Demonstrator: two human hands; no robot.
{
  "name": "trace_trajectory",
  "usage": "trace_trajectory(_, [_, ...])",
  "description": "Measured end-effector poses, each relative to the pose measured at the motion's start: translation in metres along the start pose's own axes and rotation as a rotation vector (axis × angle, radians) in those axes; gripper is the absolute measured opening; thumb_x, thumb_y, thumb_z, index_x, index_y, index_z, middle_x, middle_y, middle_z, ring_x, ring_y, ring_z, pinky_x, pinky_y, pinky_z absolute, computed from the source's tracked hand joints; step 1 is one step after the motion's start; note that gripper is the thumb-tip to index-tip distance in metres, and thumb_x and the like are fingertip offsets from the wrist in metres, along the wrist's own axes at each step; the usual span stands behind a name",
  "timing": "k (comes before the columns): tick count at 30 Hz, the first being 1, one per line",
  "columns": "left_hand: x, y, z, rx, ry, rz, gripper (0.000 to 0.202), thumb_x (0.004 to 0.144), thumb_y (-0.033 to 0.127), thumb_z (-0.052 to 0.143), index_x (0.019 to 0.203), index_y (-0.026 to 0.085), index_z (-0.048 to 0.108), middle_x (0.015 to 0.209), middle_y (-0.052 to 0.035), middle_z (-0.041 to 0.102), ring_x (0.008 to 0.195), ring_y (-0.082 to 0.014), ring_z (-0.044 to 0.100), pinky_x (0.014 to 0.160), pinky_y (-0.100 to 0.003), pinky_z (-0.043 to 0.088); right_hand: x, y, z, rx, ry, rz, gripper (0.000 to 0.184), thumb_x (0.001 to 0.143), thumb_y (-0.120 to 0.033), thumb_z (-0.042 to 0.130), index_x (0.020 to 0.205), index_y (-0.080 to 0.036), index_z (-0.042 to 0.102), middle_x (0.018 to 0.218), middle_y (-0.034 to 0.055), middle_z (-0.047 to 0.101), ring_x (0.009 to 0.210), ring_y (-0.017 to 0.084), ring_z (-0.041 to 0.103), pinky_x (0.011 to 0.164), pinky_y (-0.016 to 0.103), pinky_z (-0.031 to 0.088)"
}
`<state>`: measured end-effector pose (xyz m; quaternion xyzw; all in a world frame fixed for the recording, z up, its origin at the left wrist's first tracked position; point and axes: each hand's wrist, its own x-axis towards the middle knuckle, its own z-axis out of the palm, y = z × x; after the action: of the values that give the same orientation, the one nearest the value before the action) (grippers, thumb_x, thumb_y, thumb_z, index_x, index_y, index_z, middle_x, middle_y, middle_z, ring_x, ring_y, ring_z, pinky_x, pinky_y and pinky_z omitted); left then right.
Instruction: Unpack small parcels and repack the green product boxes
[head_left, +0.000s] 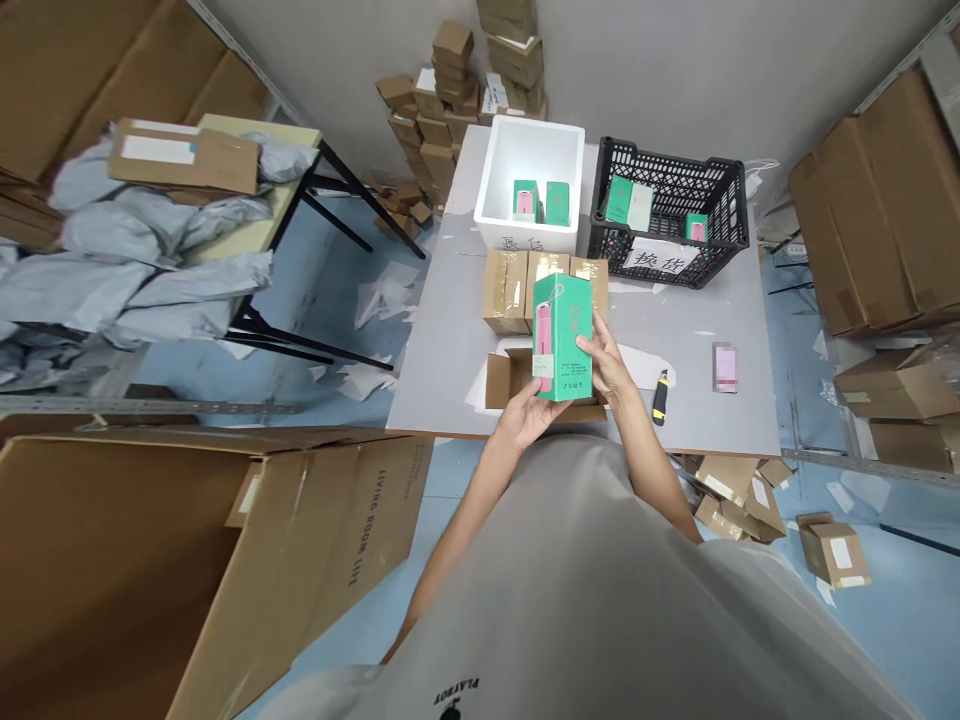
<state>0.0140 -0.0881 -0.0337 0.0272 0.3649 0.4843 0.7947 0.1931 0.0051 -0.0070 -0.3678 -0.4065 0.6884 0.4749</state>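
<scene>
Your left grip [529, 412] is pinching the lower left corner of a green printed box [574, 340], thumb on its front, while your right grip [611, 368] is pressing against its right side, thumb lying on the face. You are holding the box upright above an open cardboard carton [497, 382], which is sitting directly below your grip. Just beyond the box, three taped cartons [507, 290] are standing in a row, partly hidden by it. Farther out, a white foam bin [517, 236] is holding two green boxes, and to its right a black lattice crate [613, 250] is holding more green boxes and bearing a handwritten paper sign [661, 256]. Near your right grip, a black-and-yellow utility knife [660, 398] is lying on the grey bench [720, 425]; farther right, a pink rectangular item [725, 368] is resting, its details blurred. Well to the left, grey plastic mailers [142, 225] are covering a side table [281, 200].
</scene>
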Motion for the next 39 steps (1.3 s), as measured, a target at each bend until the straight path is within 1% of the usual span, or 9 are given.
trace_trajectory(4, [-0.001, 0.002, 0.001, 0.085, 0.033, 0.089, 0.061, 0.096, 0.026, 0.095, 0.153, 0.025, 0.076, 0.128, -0.0100, 0.091, 0.120, -0.0321, 0.089, 0.109, -0.044, 0.074, 0.000, -0.003, -0.001, -0.056, 0.003, 0.044, 0.110, 0.082, -0.084, 0.094, 0.176, -0.040, 0.058, 0.183, 0.0069, 0.064, 0.169, 0.036, 0.062, 0.136, 0.059, 0.062])
trace_trajectory(9, [-0.002, 0.008, -0.002, 0.234, 0.110, 0.194, 0.065, 0.075, 0.026, 0.112, 0.131, 0.024, 0.078, 0.119, -0.0071, 0.091, 0.111, -0.0291, 0.088, 0.101, -0.040, 0.072, -0.001, -0.002, 0.000, -0.125, 0.035, 0.035, 0.134, 0.077, -0.088, 0.098, 0.188, -0.037, 0.043, 0.188, 0.0130, 0.058, 0.179, 0.038, 0.051, 0.147, 0.062, 0.048])
trace_trajectory(12, [-0.004, 0.004, 0.002, 0.297, 0.176, 0.273, 0.067, 0.067, 0.027, 0.116, 0.119, 0.023, 0.074, 0.117, -0.0053, 0.088, 0.106, -0.0249, 0.086, 0.092, -0.033, 0.068, -0.003, -0.002, 0.008, -0.197, 0.070, -0.009, 0.143, 0.074, -0.087, 0.102, 0.190, -0.035, 0.038, 0.192, 0.0134, 0.052, 0.183, 0.038, 0.044, 0.151, 0.059, 0.041])
trace_trajectory(17, [-0.010, 0.002, 0.010, 0.366, 0.190, 0.325, 0.069, 0.064, 0.021, 0.117, 0.112, 0.025, 0.068, 0.116, -0.0009, 0.084, 0.112, -0.0220, 0.082, 0.091, -0.028, 0.066, -0.008, -0.006, 0.018, -0.267, 0.098, -0.083, 0.136, 0.074, -0.088, 0.101, 0.186, -0.033, 0.047, 0.186, 0.0134, 0.059, 0.175, 0.038, 0.054, 0.148, 0.056, 0.045])
trace_trajectory(21, [-0.014, 0.008, 0.007, 0.302, 0.120, 0.269, 0.063, 0.073, 0.026, 0.115, 0.116, 0.025, 0.069, 0.120, -0.0024, 0.085, 0.114, -0.0239, 0.084, 0.102, -0.036, 0.070, -0.011, -0.008, 0.016, -0.209, 0.107, -0.081, 0.127, 0.076, -0.087, 0.100, 0.181, -0.035, 0.051, 0.181, 0.0109, 0.065, 0.173, 0.037, 0.057, 0.144, 0.055, 0.053])
trace_trajectory(27, [-0.011, 0.009, -0.003, 0.067, -0.069, 0.010, 0.054, 0.102, 0.046, 0.093, 0.144, 0.018, 0.076, 0.129, -0.0165, 0.090, 0.125, -0.0353, 0.087, 0.122, -0.058, 0.067, -0.012, -0.006, 0.014, -0.122, 0.118, 0.004, 0.121, 0.070, -0.086, 0.103, 0.171, -0.036, 0.058, 0.168, 0.0092, 0.076, 0.162, 0.038, 0.069, 0.131, 0.055, 0.067])
trace_trajectory(29, [-0.010, 0.005, -0.003, 0.024, -0.095, -0.058, 0.058, 0.107, 0.048, 0.086, 0.154, 0.017, 0.074, 0.133, -0.0178, 0.089, 0.130, -0.0362, 0.086, 0.122, -0.057, 0.067, -0.013, -0.006, 0.016, -0.080, 0.102, 0.033, 0.118, 0.069, -0.085, 0.104, 0.168, -0.036, 0.060, 0.166, 0.0082, 0.077, 0.159, 0.039, 0.072, 0.127, 0.055, 0.070])
trace_trajectory(33, [-0.011, -0.001, 0.001, -0.020, -0.027, -0.037, 0.062, 0.112, 0.030, 0.078, 0.173, 0.026, 0.064, 0.141, -0.0110, 0.089, 0.127, -0.0283, 0.087, 0.114, -0.042, 0.072, -0.013, -0.008, 0.020, -0.075, 0.052, 0.040, 0.116, 0.072, -0.088, 0.101, 0.168, -0.037, 0.060, 0.166, 0.0081, 0.077, 0.157, 0.040, 0.073, 0.126, 0.056, 0.071])
trace_trajectory(39, [-0.013, -0.001, 0.004, -0.023, 0.011, 0.008, 0.060, 0.114, 0.028, 0.078, 0.172, 0.025, 0.064, 0.141, -0.0099, 0.089, 0.124, -0.0254, 0.088, 0.108, -0.035, 0.074, -0.015, -0.012, 0.020, -0.069, 0.013, 0.007, 0.112, 0.077, -0.087, 0.097, 0.169, -0.035, 0.060, 0.169, 0.0097, 0.075, 0.163, 0.039, 0.069, 0.130, 0.058, 0.069])
